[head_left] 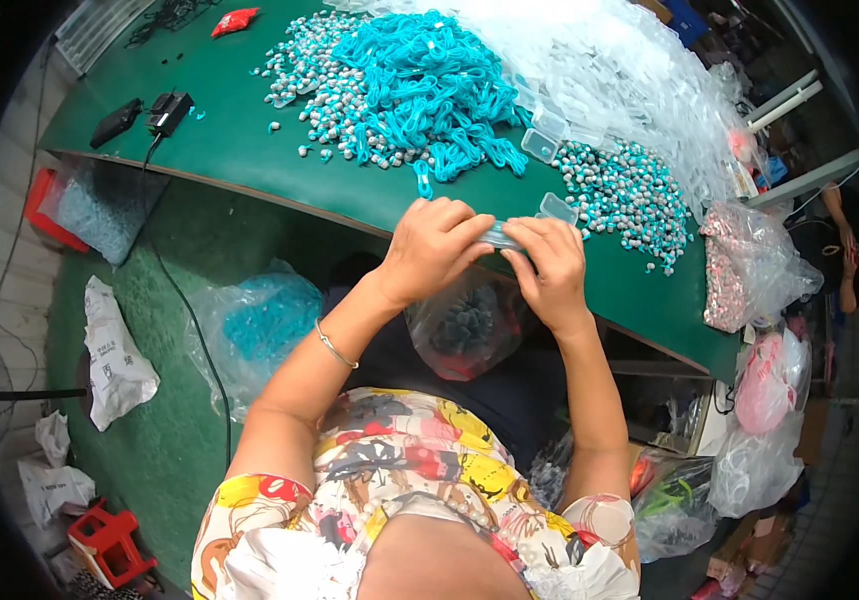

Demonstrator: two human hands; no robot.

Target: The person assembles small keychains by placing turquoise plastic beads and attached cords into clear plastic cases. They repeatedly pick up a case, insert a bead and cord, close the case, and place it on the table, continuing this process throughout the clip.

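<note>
Over the table's near edge, my left hand [431, 246] and my right hand [551, 262] grip a small clear plastic box [498, 237] from its two ends. The fingers of both hands are closed on it and hide much of it; something bluish shows through. Just behind my right hand lies an open clear box [557, 208], with another open clear box [539, 146] farther back. One looped teal cord [422, 181] is on the table just beyond my left hand. To the right of the boxes spreads a pile of small grey-and-teal pieces [629, 195].
A heap of teal cord bundles [434, 85] covers the green table [219, 140], beside more grey-and-teal pieces [314, 75]. Clear boxes [629, 70] are piled behind. A bag of pinkish pieces [734, 270] stands at the right edge. Another person's hand [848, 245] shows far right.
</note>
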